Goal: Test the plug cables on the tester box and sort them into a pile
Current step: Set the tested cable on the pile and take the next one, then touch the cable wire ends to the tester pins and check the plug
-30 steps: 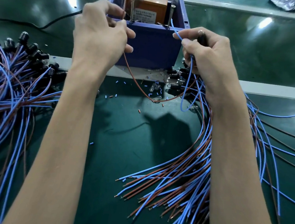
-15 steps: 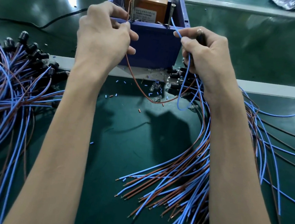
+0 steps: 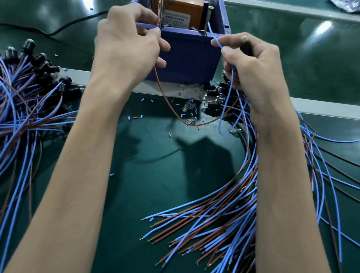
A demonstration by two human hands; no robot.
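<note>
Brown wire rises from a slack loop over the green mat (image 3: 150, 177) into the left hand (image 3: 128, 46). Thumb and forefinger pinch the brown lead (image 3: 168, 105) and the other fingers are curled. The lead's end stands up along the left screw post (image 3: 161, 10) of the tester box (image 3: 181, 56), in front of the orange block (image 3: 180, 9) inside it. A second ago this hand sat slightly lower and further left, with the brown end short of the post. Half a second ago the end was already at the post, and the hand has hardly moved since.

The right hand (image 3: 251, 66) pinches the blue lead (image 3: 223, 109) between thumb and forefinger and also grips the black plug (image 3: 245, 47) in its curled fingers. The blue tip lies right by the right screw post (image 3: 208, 18); I cannot tell whether it touches. This hand sits almost exactly as in both earlier frames.

Both leads sag to the mat near the box, among scattered insulation bits (image 3: 142, 116) and small clear bulbs (image 3: 190, 121). The box stands at the far edge of the mat, between the two hands. A pile of cables (image 3: 16, 102) lies at the left and a fanned bundle (image 3: 222, 215) lies under the right forearm; neither has shifted.
</note>
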